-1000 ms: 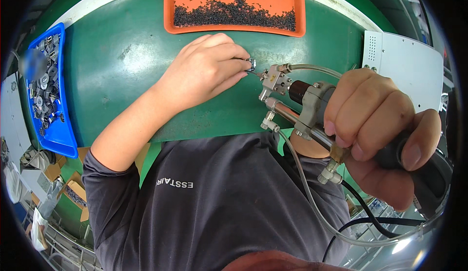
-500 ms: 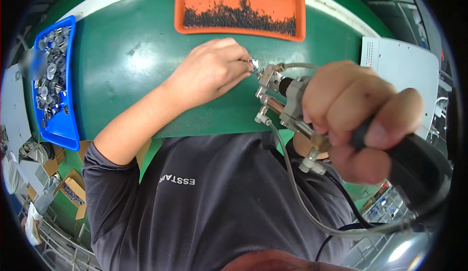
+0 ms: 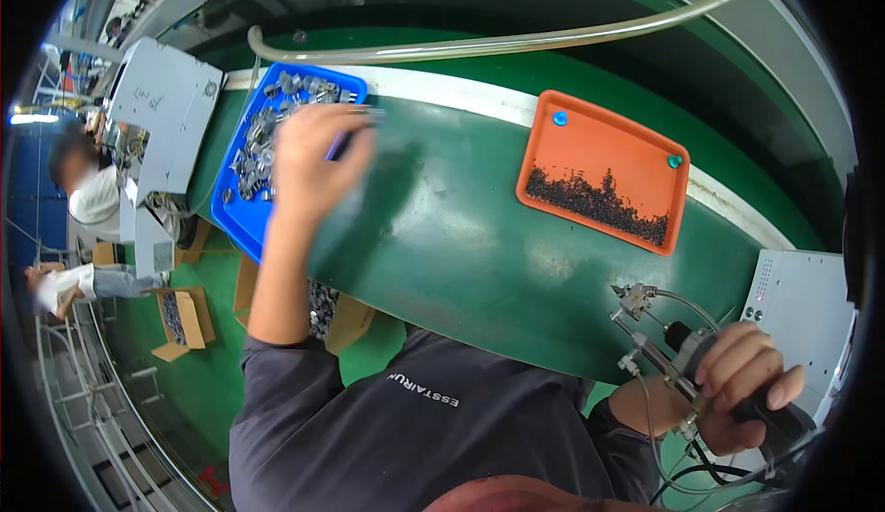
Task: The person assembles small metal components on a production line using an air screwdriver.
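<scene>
My left hand (image 3: 309,157) is raised over the blue tray (image 3: 241,228), its thumb apart from the curled fingers. Motion smears the fingertips, and a silvery streak shows beside them; I cannot make out whether a part is held. Small grey and metal parts (image 3: 247,166) lie heaped in that tray, some of them round. At the right, my right hand (image 3: 742,374) is wrapped around the black grip of a hand-held pneumatic tool (image 3: 666,357). Its metal nozzle head (image 3: 634,300) points away over the green table (image 3: 479,272), with thin hoses attached.
An orange tray (image 3: 604,106) holding many tiny black pieces (image 3: 599,203) stands at the far right. Grey machine housings (image 3: 797,328) flank the table. A clear hose (image 3: 516,47) crosses behind it. Cardboard boxes (image 3: 189,314) sit on the floor left; two people (image 3: 97,194) are beyond.
My left hand has left the tool's tip and swung left to the blue tray. My right hand and the tool have moved down and right. The view has turned toward the left.
</scene>
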Demonstrator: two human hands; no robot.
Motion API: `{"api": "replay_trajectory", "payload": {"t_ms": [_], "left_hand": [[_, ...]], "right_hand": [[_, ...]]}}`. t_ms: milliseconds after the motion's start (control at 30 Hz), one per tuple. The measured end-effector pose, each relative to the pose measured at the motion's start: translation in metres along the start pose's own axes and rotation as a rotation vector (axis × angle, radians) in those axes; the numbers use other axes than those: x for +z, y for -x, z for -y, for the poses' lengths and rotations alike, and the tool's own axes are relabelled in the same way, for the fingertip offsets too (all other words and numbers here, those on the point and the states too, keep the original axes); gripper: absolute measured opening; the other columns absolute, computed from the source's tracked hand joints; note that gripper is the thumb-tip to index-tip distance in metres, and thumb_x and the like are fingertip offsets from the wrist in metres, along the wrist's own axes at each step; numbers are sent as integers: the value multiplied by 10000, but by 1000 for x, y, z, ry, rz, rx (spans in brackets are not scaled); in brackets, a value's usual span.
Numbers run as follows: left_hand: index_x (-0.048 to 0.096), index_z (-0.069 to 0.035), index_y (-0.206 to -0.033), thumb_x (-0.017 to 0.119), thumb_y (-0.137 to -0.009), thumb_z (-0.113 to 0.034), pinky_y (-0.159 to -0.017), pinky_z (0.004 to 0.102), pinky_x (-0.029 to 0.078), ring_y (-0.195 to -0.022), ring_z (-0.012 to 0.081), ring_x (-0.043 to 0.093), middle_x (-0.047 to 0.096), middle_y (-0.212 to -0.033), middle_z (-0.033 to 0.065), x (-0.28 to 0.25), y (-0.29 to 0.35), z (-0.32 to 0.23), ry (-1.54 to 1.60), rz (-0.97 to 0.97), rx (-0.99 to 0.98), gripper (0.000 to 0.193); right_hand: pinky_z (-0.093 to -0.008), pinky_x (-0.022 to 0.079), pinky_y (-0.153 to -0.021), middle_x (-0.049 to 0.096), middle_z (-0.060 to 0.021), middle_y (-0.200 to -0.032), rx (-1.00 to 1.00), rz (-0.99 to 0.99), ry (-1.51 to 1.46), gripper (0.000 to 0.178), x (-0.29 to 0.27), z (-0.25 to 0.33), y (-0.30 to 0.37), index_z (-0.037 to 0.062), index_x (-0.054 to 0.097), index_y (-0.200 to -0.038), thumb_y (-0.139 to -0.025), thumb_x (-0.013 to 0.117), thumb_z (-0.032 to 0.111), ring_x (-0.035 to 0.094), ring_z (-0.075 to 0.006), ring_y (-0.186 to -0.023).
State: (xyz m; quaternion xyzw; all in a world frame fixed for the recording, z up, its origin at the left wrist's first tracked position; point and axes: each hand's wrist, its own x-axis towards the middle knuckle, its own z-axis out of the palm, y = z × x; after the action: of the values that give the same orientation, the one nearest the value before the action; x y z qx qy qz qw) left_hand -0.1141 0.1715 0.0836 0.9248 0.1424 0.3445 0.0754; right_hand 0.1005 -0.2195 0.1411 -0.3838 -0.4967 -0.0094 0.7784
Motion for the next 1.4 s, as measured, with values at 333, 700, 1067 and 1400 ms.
{"api": "replay_trajectory", "payload": {"t_ms": [333, 700, 1067, 1400], "left_hand": [[732, 20, -1068, 708, -890, -163, -924, 387, 543, -1006, 330, 718, 734, -1039, 209, -5, -42, 175, 22, 158, -309, 257], [799, -79, -1018, 679, -816, -109, -982, 468, 549, -1036, 383, 712, 753, -1053, 193, 68, -80, 303, -396, 369, -505, 236], [783, -56, -981, 779, -843, -208, -845, 394, 584, -896, 277, 749, 774, -961, 134, 48, -76, 302, -450, 390, -227, 205], [728, -46, -893, 776, -832, -153, -776, 380, 565, -875, 290, 698, 705, -909, 109, 62, -33, -127, 409, 498, 263, 132]], "right_hand": [[-245, 486, -436, 558, 26, -633, 59, 19, 35, 371, 4, -6, -2, 123, 470, -1076, -957, 721, 369, 551, -114, -489], [-288, 514, -445, 592, -6, -657, 66, 110, -23, 373, -1, -3, -7, 93, 503, -1078, -936, 787, 290, 596, -160, -499], [-287, 422, -429, 583, -35, -692, 69, 107, -100, 402, -3, 0, -12, 100, 505, -1113, -927, 807, 286, 545, -178, -502], [-294, 464, -602, 571, -9, -810, 221, 280, -58, 456, -22, 8, -14, 137, 521, -1313, -1026, 610, 480, 551, -141, -674]]}}
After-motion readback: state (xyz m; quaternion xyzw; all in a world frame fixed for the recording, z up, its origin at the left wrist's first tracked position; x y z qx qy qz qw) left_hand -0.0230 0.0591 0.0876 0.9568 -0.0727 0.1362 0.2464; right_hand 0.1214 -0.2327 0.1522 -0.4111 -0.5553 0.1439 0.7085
